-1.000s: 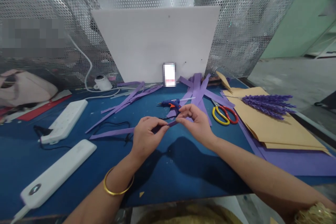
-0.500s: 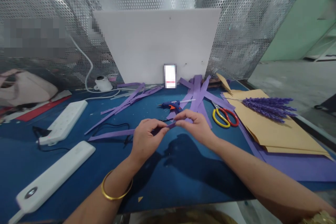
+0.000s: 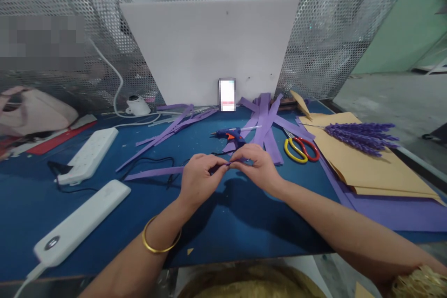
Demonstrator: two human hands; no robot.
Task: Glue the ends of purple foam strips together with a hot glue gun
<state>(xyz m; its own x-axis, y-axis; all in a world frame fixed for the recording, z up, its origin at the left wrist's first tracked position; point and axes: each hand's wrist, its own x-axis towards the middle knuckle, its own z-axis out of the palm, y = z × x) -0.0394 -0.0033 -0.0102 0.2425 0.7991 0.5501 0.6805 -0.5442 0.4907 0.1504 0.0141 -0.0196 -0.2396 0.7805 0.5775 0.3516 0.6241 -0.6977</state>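
A narrow purple strip [image 3: 155, 173] runs from the left into both hands, above the blue table. My left hand [image 3: 202, 179] is closed around it, thumb and fingers pinching near its right end. Close beside, my right hand [image 3: 256, 167] pinches the same strip, fingertips almost touching those of the left. The strip's part between the hands is mostly hidden. Just behind the hands lies a blue glue gun [image 3: 230, 135] with an orange trigger. Wider purple strips [image 3: 263, 123] lie crossed behind my right hand.
Red-and-yellow scissors [image 3: 301, 149] lie right of the hands. Beyond them, purple lavender stems [image 3: 363, 137] rest on tan sheets [image 3: 377, 172]. At left are a white power strip [image 3: 89, 156], a long white device [image 3: 84, 223] and more thin purple strips [image 3: 167, 132]. A white board [image 3: 213, 46] stands behind.
The hands have drawn closer together, and less of the purple strip shows between the fingertips. The whole view has shifted slightly, with the table appearing higher.
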